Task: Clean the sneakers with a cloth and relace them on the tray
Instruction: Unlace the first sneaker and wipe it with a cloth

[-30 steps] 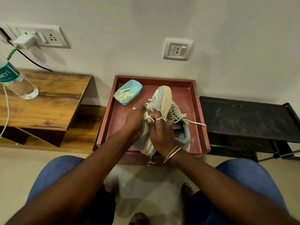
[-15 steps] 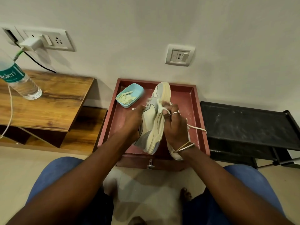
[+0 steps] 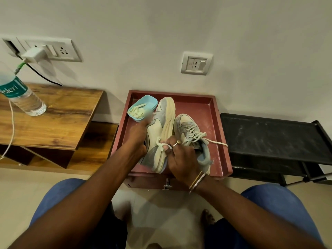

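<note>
Two cream and pale blue sneakers sit on the red tray. The left sneaker is tipped on its side, sole edge facing right. My left hand grips its upper from the left. My right hand pinches the white lace ends against the sneaker's side. The right sneaker lies laced behind my right hand, and one lace trails toward the tray's right rim. No cloth is visible.
A blue dish of pale strips sits at the tray's back left corner. A wooden table with a water bottle stands on the left. A black rack is on the right. My knees frame the floor below.
The left sneaker has been turned onto its side and lifted a little. My right hand slid down its side with the lace ends, which uncovers the right sneaker.
</note>
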